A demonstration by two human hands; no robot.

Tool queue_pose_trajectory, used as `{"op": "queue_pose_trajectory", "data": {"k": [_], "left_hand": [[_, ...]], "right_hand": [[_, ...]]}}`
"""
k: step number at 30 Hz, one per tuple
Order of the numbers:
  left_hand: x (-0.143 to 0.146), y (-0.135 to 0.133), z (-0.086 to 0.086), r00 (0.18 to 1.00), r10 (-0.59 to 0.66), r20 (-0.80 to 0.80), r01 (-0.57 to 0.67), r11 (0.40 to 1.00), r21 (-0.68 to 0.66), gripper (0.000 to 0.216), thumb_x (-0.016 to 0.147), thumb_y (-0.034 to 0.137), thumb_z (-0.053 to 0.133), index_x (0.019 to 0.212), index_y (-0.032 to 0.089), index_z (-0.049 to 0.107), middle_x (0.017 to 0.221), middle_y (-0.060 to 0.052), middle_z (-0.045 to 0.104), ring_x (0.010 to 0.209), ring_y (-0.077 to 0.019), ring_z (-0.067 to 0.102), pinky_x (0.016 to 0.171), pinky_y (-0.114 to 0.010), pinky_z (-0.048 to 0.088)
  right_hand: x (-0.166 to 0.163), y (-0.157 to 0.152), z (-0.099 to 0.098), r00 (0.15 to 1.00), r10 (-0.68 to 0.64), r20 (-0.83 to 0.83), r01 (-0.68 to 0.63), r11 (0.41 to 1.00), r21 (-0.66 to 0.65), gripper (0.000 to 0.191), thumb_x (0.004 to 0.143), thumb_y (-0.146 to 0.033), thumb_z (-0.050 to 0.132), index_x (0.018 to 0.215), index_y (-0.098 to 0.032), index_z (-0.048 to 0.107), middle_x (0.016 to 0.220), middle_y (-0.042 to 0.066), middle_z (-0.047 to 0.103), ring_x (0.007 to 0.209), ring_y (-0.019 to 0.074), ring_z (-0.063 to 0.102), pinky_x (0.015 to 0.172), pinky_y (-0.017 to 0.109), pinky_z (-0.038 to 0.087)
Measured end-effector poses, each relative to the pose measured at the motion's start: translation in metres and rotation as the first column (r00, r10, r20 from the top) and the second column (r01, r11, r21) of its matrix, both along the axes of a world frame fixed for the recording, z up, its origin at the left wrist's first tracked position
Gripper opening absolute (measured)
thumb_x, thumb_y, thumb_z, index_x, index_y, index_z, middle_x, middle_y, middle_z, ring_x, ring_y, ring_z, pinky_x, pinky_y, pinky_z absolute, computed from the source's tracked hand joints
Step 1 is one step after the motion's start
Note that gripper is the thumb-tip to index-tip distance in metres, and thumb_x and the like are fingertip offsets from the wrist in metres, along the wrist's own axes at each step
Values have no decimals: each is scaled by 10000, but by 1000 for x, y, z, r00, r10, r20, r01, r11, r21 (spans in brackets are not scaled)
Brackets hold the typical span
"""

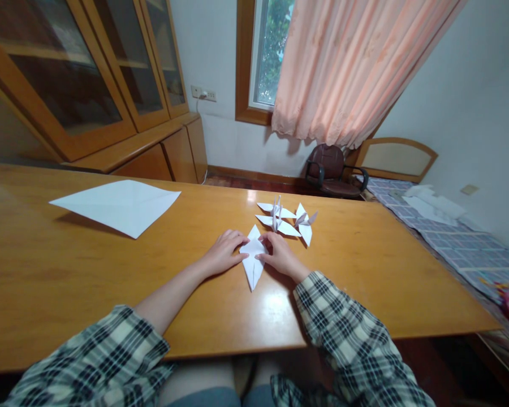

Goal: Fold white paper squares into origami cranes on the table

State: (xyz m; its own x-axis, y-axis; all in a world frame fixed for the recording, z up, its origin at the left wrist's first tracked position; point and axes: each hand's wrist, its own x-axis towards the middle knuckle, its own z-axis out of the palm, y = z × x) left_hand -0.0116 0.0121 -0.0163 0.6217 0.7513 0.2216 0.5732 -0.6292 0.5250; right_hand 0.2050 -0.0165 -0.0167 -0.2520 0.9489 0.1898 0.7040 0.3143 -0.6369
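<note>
A white folded paper, shaped like a narrow diamond with a centre crease, lies on the wooden table in front of me. My left hand grips its left edge, thumb on top near the middle. From the other side, my right hand pinches the right edge, its thumb also on the paper. The fingertips beneath the edges are partly hidden. Just beyond my right hand stand three finished paper cranes: one in front, one behind it and one to the right.
A large white paper sheet lies on the left of the table, its edges slightly raised. Past the far side are a glass-door cabinet, a brown armchair and a pink curtain. To the right is a bed.
</note>
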Motion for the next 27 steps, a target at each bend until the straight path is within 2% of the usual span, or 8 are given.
{"op": "queue_pose_trajectory", "data": {"k": [6, 11, 15, 20, 27], "left_hand": [[2, 3, 0, 1000, -5, 7, 4, 999, 41, 128, 866, 254, 542, 913, 175, 631, 863, -43, 622, 852, -205, 534, 781, -329, 417], [3, 4, 0, 1000, -13, -5, 14, 998, 56, 118, 869, 215, 541, 886, 165, 647, 804, -43, 607, 823, -202, 531, 754, -318, 414], [1, 4, 2, 996, -84, -21, 86, 992, 92, 179, 899, 205, 512, 946, 175, 682, 830, -58, 606, 859, -204, 522, 774, -318, 417], [-3, 3, 7, 980, -190, -60, 196, 974, 113, 247, 921, 202, 478, 971, 200, 720, 856, -67, 613, 860, -193, 523, 772, -309, 422], [-4, -6, 17, 960, -197, -200, 226, 965, 136, 282, 933, 204, 453, 1023, 234, 718, 909, -71, 630, 906, -206, 544, 812, -335, 424]], "right_hand": [[0, 0, -1, 999, 37, -30, -36, 999, 38, 305, 755, -130, 682, 1042, -179, 588, 853, 7, 598, 779, 156, 535, 740, 294, 412], [0, 0, 3, 996, 59, 62, -65, 993, 100, 62, 782, -97, 664, 801, -155, 653, 763, 16, 583, 737, 151, 517, 696, 271, 398], [2, -1, 4, 992, 108, 72, -117, 984, 137, 135, 793, -37, 624, 779, -149, 698, 763, 31, 610, 734, 145, 551, 691, 256, 420], [8, -4, 5, 973, 187, 137, -206, 968, 143, 293, 783, 28, 552, 888, -164, 747, 859, 57, 672, 796, 148, 602, 750, 255, 457], [6, -15, 19, 911, 206, 358, -251, 965, 83, 348, 834, -20, 494, 1008, -200, 736, 928, 62, 654, 866, 172, 568, 780, 278, 423]]}}
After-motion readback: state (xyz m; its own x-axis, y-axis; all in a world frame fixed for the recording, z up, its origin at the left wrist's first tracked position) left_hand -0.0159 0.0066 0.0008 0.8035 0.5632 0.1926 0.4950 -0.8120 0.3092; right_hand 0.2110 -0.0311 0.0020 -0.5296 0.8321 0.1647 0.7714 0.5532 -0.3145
